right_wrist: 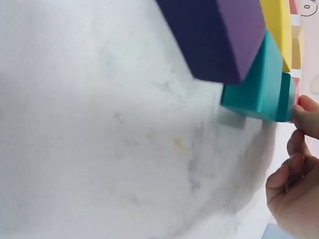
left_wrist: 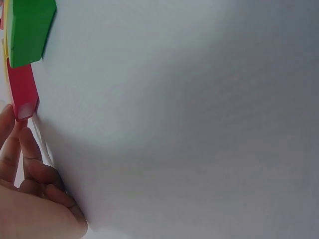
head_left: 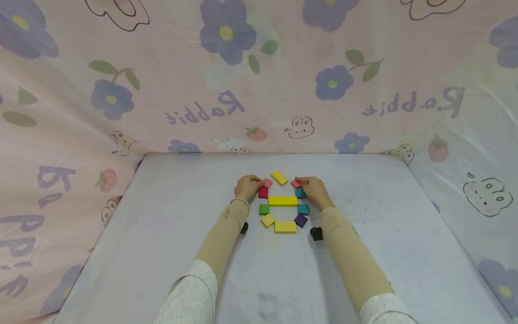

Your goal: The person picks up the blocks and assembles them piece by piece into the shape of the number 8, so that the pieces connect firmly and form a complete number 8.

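Note:
Coloured blocks lie in a ring on the white table. At the far left of the ring, my left hand [head_left: 246,186] pinches a small pink block [head_left: 268,182] with its fingertips, right behind a red block [head_left: 263,193]. Opposite it, my right hand [head_left: 316,191] pinches a second pink block [head_left: 295,184], close behind a teal block [head_left: 300,193]. Between the two pink blocks and slightly farther back, a long yellow block [head_left: 279,177] lies slanted. In the right wrist view the fingers hide most of the pink block [right_wrist: 297,88].
A yellow bar [head_left: 283,201] spans the ring's middle. Nearer stand a green block [head_left: 264,209], another teal block [head_left: 303,209], a small yellow block [head_left: 267,220], a purple block [head_left: 301,220] and a yellow block [head_left: 285,227] in front. A patterned curtain [head_left: 275,90] rises behind the table.

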`<move>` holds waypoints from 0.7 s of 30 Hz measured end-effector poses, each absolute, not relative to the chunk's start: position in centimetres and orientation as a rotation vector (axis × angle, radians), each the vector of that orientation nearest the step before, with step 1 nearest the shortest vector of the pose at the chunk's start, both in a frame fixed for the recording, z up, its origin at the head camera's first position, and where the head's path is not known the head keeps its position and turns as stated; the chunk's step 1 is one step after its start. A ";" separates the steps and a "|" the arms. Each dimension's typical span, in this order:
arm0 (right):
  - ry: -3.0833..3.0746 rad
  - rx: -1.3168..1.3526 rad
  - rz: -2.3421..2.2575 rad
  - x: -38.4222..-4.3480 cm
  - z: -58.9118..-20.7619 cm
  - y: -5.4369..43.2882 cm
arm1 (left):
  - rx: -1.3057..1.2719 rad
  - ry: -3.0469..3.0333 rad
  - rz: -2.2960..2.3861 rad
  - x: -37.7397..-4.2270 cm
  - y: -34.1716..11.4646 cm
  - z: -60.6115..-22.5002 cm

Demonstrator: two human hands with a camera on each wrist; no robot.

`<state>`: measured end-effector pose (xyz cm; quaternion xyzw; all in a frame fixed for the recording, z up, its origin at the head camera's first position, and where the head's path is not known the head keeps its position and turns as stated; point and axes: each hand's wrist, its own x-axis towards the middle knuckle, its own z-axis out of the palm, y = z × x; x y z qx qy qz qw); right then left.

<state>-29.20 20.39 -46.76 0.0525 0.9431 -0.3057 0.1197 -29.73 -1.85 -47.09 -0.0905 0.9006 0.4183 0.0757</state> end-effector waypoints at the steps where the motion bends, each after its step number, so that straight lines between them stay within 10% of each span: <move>1: 2.759 0.153 -0.897 -29.2 -46.7 20.4 | -0.273 2.699 1.250 -29.8 -1.8 -47.1; 21: 2.732 0.176 -0.939 -29.7 -47.3 20.6 | -0.234 2.632 1.260 -30.1 -2.4 -47.5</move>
